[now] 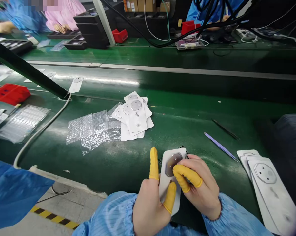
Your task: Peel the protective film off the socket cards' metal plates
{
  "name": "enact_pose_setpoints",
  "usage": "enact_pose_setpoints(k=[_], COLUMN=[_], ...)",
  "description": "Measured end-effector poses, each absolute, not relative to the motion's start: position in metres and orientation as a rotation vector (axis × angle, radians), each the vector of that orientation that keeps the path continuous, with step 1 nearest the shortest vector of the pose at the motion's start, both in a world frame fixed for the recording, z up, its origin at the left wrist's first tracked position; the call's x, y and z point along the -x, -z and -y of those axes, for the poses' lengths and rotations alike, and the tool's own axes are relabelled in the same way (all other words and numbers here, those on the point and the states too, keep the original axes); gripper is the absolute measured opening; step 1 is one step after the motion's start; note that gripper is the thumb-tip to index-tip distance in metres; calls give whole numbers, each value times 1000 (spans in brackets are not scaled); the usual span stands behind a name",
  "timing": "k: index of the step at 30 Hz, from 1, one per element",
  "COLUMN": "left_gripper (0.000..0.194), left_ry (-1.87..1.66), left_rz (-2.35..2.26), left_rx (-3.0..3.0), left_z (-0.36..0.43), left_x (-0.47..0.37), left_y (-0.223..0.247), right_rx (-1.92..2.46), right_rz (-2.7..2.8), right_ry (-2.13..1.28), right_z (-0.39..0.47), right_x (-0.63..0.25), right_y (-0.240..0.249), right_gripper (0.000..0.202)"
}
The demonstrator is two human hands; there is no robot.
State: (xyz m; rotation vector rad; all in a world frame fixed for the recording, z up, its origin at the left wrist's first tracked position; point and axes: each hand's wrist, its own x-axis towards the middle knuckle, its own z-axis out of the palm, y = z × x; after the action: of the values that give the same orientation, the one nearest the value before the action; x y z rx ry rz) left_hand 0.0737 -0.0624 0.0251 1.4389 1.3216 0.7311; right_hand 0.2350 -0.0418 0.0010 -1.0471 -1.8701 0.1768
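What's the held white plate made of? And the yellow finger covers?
The white plate could be smooth plastic or glass; its pale, even surface fits either. The yellow finger covers look like matte rubber, since they wrinkle and fit snugly.

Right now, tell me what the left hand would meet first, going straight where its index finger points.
The left hand would probably reach the pile of white plates, grazing or narrowly passing its right edge; depth is unclear.
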Motion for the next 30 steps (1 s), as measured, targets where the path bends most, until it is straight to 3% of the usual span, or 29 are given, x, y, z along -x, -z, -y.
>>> enact_pose_setpoints(k=[3, 13, 24, 30], left_gripper=[51, 18, 35, 26], left_ry=[-662, -635, -731, -643], left_rz=[-1272, -1374, -1295, -1414], left_rx=[-1628, -1677, -1624, -1830], left_z=[59, 73, 62, 71], left_x=[-82, -83, -85, -82], left_y=[-34, -21, -30, -20], right_rx=[1096, 1119, 1017, 1017], right_rz=[1895, 1891, 2119, 2186], right_ry=[-168, -272, -206, -138], right_z=[47, 55, 56, 55], right_x=[-237, -247, -252, -249], right_y=[0, 3, -7, -4], right_gripper=[30, 37, 34, 41])
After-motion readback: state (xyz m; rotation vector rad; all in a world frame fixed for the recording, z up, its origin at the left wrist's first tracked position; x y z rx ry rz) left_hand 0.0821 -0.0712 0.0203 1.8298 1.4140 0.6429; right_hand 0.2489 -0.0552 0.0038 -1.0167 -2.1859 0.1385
